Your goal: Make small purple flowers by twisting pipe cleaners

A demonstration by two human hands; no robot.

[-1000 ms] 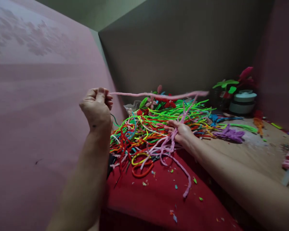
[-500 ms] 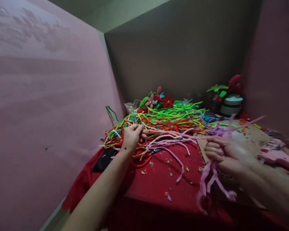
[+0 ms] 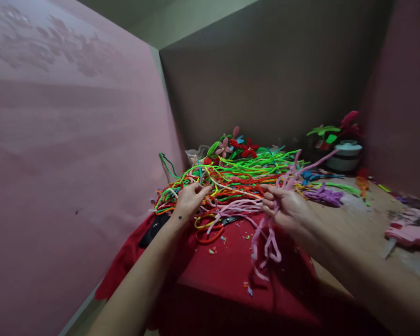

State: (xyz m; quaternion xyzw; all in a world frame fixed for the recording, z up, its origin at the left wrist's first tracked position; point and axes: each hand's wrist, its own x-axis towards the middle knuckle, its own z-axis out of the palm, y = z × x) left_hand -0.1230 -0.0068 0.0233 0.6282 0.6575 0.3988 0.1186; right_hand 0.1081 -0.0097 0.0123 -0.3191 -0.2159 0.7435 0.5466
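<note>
A bunch of pink pipe cleaners (image 3: 270, 247) is gripped in my right hand (image 3: 283, 205). Their ends dangle below the fist, bent and looped, and others stick up above it. My left hand (image 3: 192, 200) is at the near left part of a big pile of colourful pipe cleaners (image 3: 252, 163). Its fingers are curled together; what they pinch, if anything, is hidden. Loose light pink pipe cleaners (image 3: 238, 207) lie between my hands. Just below them are scissors (image 3: 210, 233) with red and yellow handles, partly covered.
Fuzzy flowers (image 3: 224, 148) stand behind the pile. At right are a purple pipe-cleaner bundle (image 3: 324, 195), a lidded jar (image 3: 346, 156) and a pink glue gun (image 3: 409, 233) on a tan board (image 3: 374, 205). A black phone-like object (image 3: 154, 231) lies left on the red cloth (image 3: 224, 280).
My right hand has moved left over the red cloth, carrying the pink bunch towards my left hand. The pink strand stretched between my hands no longer spans them. The view shifted slightly.
</note>
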